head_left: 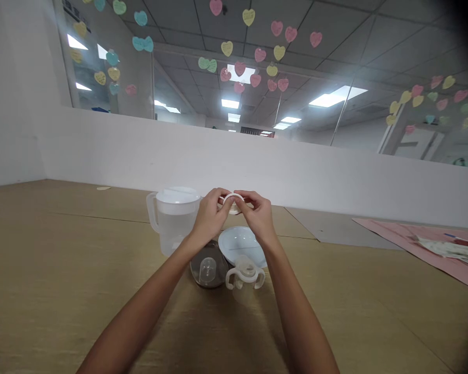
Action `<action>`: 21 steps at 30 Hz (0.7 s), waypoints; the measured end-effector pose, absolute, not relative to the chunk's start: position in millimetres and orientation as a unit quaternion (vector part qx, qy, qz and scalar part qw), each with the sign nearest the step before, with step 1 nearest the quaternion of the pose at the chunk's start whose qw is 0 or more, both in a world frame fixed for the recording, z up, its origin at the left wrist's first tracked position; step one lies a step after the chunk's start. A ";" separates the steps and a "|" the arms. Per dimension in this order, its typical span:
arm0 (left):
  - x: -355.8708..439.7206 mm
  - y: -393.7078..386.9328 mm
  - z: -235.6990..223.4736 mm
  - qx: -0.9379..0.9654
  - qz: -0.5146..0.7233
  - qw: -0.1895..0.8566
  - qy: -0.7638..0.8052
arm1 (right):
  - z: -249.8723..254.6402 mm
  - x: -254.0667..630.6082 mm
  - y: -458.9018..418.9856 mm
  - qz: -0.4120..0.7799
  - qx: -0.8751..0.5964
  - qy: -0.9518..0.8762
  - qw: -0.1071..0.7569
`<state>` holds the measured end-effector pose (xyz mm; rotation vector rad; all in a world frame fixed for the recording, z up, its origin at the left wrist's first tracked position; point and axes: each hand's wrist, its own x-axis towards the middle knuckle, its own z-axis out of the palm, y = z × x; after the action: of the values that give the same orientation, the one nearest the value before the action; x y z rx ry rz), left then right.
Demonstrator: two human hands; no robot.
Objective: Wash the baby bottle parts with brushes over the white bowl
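Note:
Both my left hand (212, 210) and my right hand (257, 210) pinch a small white ring (233, 196), which looks like a baby bottle collar; a pale part sits inside it, partly hidden by my thumbs. Below my hands stands a clear baby bottle (245, 296) with two white side handles. Behind the bottle is a pale blue-white bowl (239, 241). On a dark round dish (197, 272) to the left rests a clear dome-shaped cap (208, 270). My left hand is close to a translucent pitcher (175, 228) with a white lid.
Everything stands on a brown table (101, 291) against a white wall (120, 156). Pink cloth (398, 234) with a patterned cloth (452, 252) on it lies at the right. A small pale flat piece (103, 188) lies at the back left. Windows with heart-shaped notes are above.

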<state>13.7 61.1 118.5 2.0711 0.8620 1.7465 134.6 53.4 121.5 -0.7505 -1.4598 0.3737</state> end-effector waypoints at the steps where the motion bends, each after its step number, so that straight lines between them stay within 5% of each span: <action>1: 14.9 61.0 118.3 0.702 0.624 0.172 0.298 | 121.1 133.3 53.6 0.173 -0.328 -0.648 0.665; 6: 16.2 57.9 120.7 0.636 0.673 0.268 0.265 | 119.9 129.1 55.0 0.223 -0.306 -0.644 0.665; 16: 12.2 62.3 121.2 0.691 0.636 0.194 0.284 | 118.1 133.2 57.0 0.163 -0.337 -0.667 0.644; 21: 13.9 63.0 120.6 0.663 0.637 0.294 0.262 | 118.9 132.6 56.1 0.229 -0.316 -0.652 0.649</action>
<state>13.9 63.0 120.6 1.7639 0.6971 1.6961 132.6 56.1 118.9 -0.7190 -1.4827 0.5211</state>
